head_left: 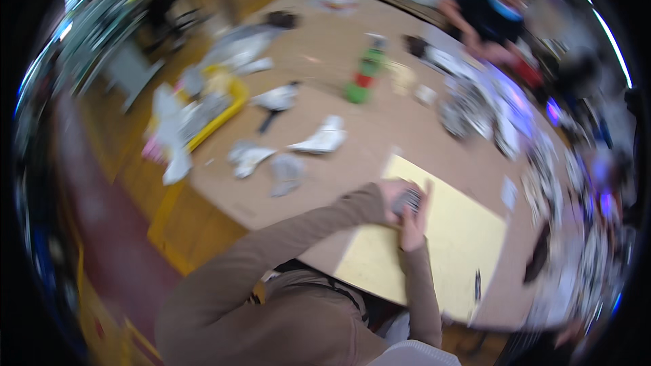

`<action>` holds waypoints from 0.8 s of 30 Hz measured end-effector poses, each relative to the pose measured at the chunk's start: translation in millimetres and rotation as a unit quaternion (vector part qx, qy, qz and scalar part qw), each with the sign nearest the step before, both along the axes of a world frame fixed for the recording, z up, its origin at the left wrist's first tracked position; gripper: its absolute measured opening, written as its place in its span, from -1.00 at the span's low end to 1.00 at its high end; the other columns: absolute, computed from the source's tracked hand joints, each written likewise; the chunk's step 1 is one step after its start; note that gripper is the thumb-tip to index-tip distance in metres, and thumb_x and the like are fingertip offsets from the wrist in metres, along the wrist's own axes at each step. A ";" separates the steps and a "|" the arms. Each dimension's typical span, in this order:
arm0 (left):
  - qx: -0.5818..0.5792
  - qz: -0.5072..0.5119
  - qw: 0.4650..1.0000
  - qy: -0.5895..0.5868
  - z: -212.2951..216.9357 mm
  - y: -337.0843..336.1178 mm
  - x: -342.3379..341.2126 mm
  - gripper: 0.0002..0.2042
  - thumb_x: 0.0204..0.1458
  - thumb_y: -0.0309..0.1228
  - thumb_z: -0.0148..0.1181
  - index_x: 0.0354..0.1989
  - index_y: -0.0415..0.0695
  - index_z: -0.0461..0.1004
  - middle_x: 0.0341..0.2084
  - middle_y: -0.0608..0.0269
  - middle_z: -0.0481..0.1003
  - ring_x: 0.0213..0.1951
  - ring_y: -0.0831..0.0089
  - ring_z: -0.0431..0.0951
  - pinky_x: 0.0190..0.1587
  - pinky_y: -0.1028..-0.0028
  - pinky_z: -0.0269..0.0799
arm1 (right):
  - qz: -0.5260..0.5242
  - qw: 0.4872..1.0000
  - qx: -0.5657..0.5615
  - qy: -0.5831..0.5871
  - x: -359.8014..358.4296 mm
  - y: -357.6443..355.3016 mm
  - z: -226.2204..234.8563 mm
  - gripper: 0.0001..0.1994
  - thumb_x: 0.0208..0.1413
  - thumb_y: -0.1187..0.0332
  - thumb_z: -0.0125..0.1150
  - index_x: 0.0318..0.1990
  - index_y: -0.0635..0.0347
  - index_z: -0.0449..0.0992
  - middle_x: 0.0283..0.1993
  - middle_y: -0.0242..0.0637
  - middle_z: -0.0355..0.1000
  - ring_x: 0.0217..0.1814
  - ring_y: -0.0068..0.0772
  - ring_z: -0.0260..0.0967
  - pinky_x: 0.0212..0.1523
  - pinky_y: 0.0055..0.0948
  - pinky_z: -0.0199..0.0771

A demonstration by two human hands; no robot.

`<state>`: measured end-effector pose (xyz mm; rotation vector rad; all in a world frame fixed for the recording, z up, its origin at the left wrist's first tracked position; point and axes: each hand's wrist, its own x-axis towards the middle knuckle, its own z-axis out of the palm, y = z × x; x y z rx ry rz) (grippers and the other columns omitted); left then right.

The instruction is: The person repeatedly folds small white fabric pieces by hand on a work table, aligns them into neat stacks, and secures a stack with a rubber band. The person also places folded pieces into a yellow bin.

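Gripping a small grey crumpled object (pixel 407 199) between them, the left hand (pixel 393 195) and right hand (pixel 413 225) close around it above the pale yellow sheet (pixel 454 244) near the bench (pixel 339 115) front edge.

Setting: a shared craft or workshop room. Indicators: a large table (pixel 325 61) covered in brown board, standing on a wooden floor (pixel 196 230). Crumpled paper scraps (pixel 319 139) lie scattered toward the table's left edge, beside a yellow tray (pixel 234 105) filled with more paper. A stack of green and red cups (pixel 363 78) stands near the table's middle. A pale yellow sheet (pixel 454 230) lies at the near edge. Another person (pixel 491 17) works at the far right corner. The picture is blurred, so finer detail cannot be told.
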<state>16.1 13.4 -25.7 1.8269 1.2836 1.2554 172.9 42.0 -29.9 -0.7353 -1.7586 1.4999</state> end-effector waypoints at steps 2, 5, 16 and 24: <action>0.018 0.029 0.999 0.019 -2.1 0.2 1.5 -0.35 -0.37 -0.31 0.42 0.00 -0.19 0.34 -0.19 -0.04 0.46 -0.17 0.06 0.51 -0.10 0.27 0.48 | -0.037 0.998 -0.006 0.059 2.4 3.3 -4.5 -0.33 0.16 0.30 0.06 0.36 0.30 -0.07 0.33 0.02 0.06 0.33 -0.15 0.11 0.30 -0.28 0.14; 0.068 0.097 0.990 0.076 -5.6 3.1 4.2 -0.36 -0.33 -0.30 0.40 0.02 -0.20 0.33 -0.19 -0.03 0.47 -0.17 0.07 0.53 -0.09 0.28 0.49 | -0.056 0.995 0.087 -0.005 9.1 6.7 -2.3 -0.37 0.15 0.24 0.12 0.30 0.34 0.08 0.41 0.12 -0.08 0.47 -0.01 -0.10 0.40 -0.24 -0.10; -0.060 0.085 0.989 0.107 -8.3 3.0 0.3 -0.33 -0.35 -0.27 0.41 0.03 -0.22 0.32 -0.12 -0.01 0.45 -0.08 0.10 0.50 -0.04 0.28 0.46 | -0.099 0.970 0.201 -0.098 11.0 4.9 18.7 -0.47 0.10 0.42 0.14 0.24 0.26 0.21 0.24 -0.01 0.21 0.32 -0.07 0.14 0.32 -0.29 0.10; -0.056 0.099 0.992 0.047 0.5 2.2 -3.3 -0.29 -0.34 -0.24 0.46 0.04 -0.24 0.32 -0.13 0.05 0.46 -0.09 0.23 0.51 0.01 0.37 0.43 | -0.343 0.888 0.280 -0.122 98.6 62.9 34.9 -0.79 0.08 0.44 0.20 -0.11 0.21 0.54 0.02 -0.17 0.44 0.09 -0.22 0.38 0.08 -0.38 0.36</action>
